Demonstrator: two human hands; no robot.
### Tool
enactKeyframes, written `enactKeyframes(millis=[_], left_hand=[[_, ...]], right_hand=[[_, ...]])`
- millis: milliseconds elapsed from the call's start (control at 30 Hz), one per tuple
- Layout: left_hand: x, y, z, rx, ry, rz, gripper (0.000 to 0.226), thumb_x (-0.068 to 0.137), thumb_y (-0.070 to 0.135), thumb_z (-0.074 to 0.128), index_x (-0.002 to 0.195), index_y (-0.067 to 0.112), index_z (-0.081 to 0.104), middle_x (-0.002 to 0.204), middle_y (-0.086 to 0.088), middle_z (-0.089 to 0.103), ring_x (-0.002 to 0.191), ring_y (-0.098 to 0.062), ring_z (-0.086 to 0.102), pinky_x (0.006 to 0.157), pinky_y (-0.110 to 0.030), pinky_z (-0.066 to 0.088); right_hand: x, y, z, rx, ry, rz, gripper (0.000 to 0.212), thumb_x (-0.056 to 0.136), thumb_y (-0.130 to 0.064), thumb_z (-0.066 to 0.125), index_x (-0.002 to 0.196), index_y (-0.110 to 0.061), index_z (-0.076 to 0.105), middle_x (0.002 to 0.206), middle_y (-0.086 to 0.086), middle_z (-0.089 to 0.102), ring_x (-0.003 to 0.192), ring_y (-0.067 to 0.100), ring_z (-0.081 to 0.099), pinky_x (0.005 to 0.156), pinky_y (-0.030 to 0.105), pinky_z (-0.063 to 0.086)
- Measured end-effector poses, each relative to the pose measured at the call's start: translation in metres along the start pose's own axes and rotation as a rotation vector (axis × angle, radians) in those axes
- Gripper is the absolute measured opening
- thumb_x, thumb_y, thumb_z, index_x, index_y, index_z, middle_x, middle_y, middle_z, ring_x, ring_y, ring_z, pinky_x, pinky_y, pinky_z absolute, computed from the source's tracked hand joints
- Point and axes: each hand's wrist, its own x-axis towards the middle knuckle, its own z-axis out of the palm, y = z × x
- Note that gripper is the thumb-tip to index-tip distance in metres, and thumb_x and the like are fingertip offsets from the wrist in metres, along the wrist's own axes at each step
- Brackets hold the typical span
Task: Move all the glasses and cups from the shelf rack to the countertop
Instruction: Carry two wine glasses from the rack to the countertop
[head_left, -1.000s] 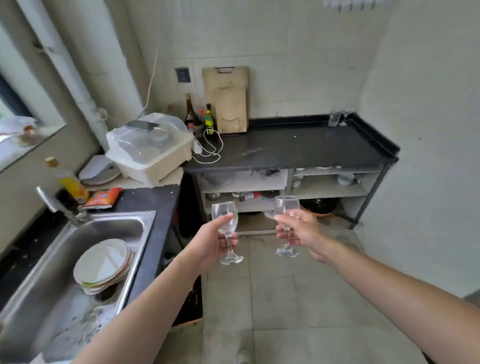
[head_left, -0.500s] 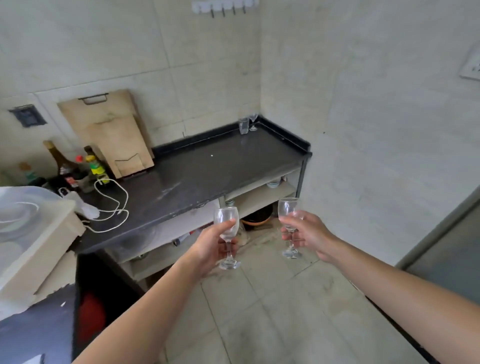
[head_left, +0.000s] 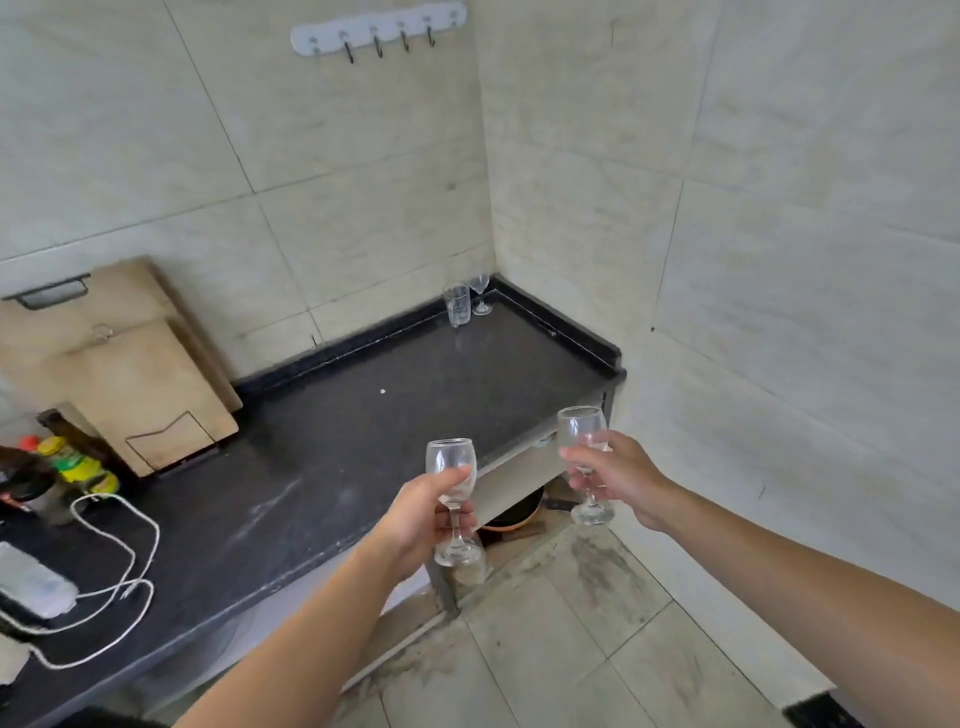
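Observation:
My left hand (head_left: 421, 519) grips a clear wine glass (head_left: 451, 462) by its stem, upright, above the front edge of the black countertop (head_left: 363, 441). My right hand (head_left: 618, 478) holds a second clear wine glass (head_left: 581, 431) upright, just off the counter's right front corner. A tall tumbler (head_left: 457, 305) and a small stemmed glass (head_left: 480, 293) stand in the counter's far right corner by the wall. Shelves under the counter show only as a strip (head_left: 511, 480) between my hands.
Two wooden cutting boards (head_left: 135, 384) lean on the wall at the left. Bottles (head_left: 78, 465) stand in front of them, and a white cable (head_left: 119, 566) with a power strip lies on the counter's left part. Tiled walls close the right side. A pan (head_left: 511, 517) sits low under the counter.
The view has swung right and closer to the counter; the sink and dish box have left view. Both hands carry the wine glasses higher, now at the counter's front edge.

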Motion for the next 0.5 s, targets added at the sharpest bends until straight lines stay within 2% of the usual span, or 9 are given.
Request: enactKeyframes(millis=[133,267,500], left_hand=[[0.054,0.033,0.002,-0.048,0.034,0.005,0.044,0.087,0.033,0.064,0.114,0.0,0.057,0.087,-0.016,0.062,0.072,-0.026,0.063,0.071,-0.036,0.054],[0.107,0.054,-0.005,-0.046,0.058,-0.015,0.045,0.086,0.036,0.065,0.115,0.002,0.058,0.088,-0.015,0.065,0.076,-0.026,0.066,0.081,-0.039,0.055],[0.229,0.106,-0.032,-0.041,0.077,-0.003,0.042,0.086,0.035,0.065,0.112,0.003,0.059,0.086,-0.014,0.066,0.075,-0.026,0.069,0.085,-0.041,0.055]], right_hand=[[0.072,-0.031,-0.009,-0.048,-0.012,-0.027,0.033,0.078,-0.031,0.077,0.104,-0.018,0.061,0.085,0.008,0.07,0.067,0.016,0.07,0.066,0.032,0.048],[0.139,-0.046,-0.005,-0.066,-0.019,0.011,0.039,0.076,-0.034,0.078,0.107,-0.021,0.06,0.093,0.006,0.073,0.076,0.016,0.075,0.069,0.032,0.051],[0.266,-0.071,0.015,-0.114,-0.016,0.046,0.055,0.073,-0.029,0.081,0.12,-0.019,0.055,0.108,0.003,0.07,0.084,0.016,0.075,0.073,0.03,0.051]])
